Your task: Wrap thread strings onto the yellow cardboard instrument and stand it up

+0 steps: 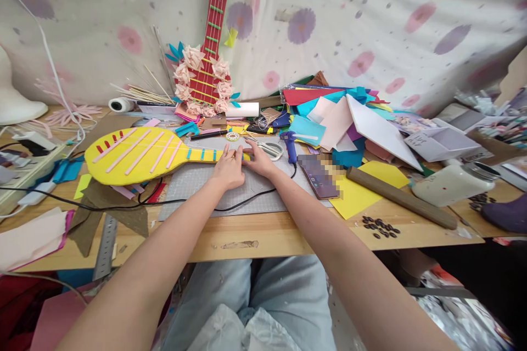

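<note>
A yellow toy guitar (135, 167) made of paper or card lies on its back, its neck pointing right, with pink strips across the body and blue strips across the neck. My left hand (229, 169) is closed around the far end of the neck. Against that same end, my right hand (262, 160) has its thumb and fingers bent in a grip; the fingertips of both hands nearly meet and hide most of the guitar's head. Under the neck is a grey cutting mat (193, 192). Just beyond my right hand rest scissors (275, 149) and a blue glue gun (290, 148).
A red toy guitar (212, 27) with paper roses stands against the curtain. Paper sheets (335, 120) are heaped at the back right. A phone (317, 175), a brown roll (401, 197), a jar (455, 184) and dark beads (381, 226) lie rightward. A black cable (242, 205) crosses the mat.
</note>
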Motion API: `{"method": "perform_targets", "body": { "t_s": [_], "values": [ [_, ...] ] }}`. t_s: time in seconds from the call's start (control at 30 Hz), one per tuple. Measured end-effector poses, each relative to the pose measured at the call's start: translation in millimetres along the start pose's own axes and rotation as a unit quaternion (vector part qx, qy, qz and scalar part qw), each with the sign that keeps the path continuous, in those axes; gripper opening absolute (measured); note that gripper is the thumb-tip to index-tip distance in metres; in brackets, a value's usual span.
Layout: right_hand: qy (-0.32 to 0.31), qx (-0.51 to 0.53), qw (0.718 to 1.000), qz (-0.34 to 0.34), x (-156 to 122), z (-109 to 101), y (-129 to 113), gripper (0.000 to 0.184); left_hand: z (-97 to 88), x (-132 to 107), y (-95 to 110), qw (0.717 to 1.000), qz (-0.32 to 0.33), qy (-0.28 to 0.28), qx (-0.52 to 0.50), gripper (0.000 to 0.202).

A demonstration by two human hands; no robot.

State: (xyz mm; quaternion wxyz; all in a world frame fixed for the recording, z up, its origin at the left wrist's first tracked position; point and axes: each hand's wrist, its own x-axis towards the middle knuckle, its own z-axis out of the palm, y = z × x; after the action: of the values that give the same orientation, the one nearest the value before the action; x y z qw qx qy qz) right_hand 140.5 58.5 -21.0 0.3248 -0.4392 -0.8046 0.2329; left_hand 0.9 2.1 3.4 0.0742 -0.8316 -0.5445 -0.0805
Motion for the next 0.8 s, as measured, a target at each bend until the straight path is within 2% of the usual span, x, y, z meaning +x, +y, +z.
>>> {"method": "perform_targets", "body": {
  "t_s": [0.4, 0.53, 0.63, 0.7, 0.8],
  "values": [
    [0.011, -0.050, 0.998, -0.020, -1.7, 6.9, 8.3, 0.045, -3.0, 3.0, -0.9, 1.000, -0.009, -0.010, 0.018, 0.077],
    [0.008, -0.063, 0.998, -0.023, -2.2, 8.3, 10.5, 0.046, -3.0, 4.9, -2.9, 0.999, -0.024, -0.024, -0.013, 0.080],
    [0.012, -0.065, 0.998, -0.013, -2.5, 9.4, 11.7, 0.047, -4.0, 8.1, -5.6, 0.994, -0.078, -0.038, -0.070, 0.083],
    [0.014, -0.062, 0.998, -0.011, -2.7, 10.0, 12.2, 0.048, -5.3, 9.6, -6.5, 0.989, -0.101, -0.029, -0.103, 0.085],
    [0.016, -0.062, 0.998, -0.009, -3.0, 10.6, 12.3, 0.047, -6.7, 9.4, -5.5, 0.991, -0.084, 0.003, -0.106, 0.086]
  ]
}}
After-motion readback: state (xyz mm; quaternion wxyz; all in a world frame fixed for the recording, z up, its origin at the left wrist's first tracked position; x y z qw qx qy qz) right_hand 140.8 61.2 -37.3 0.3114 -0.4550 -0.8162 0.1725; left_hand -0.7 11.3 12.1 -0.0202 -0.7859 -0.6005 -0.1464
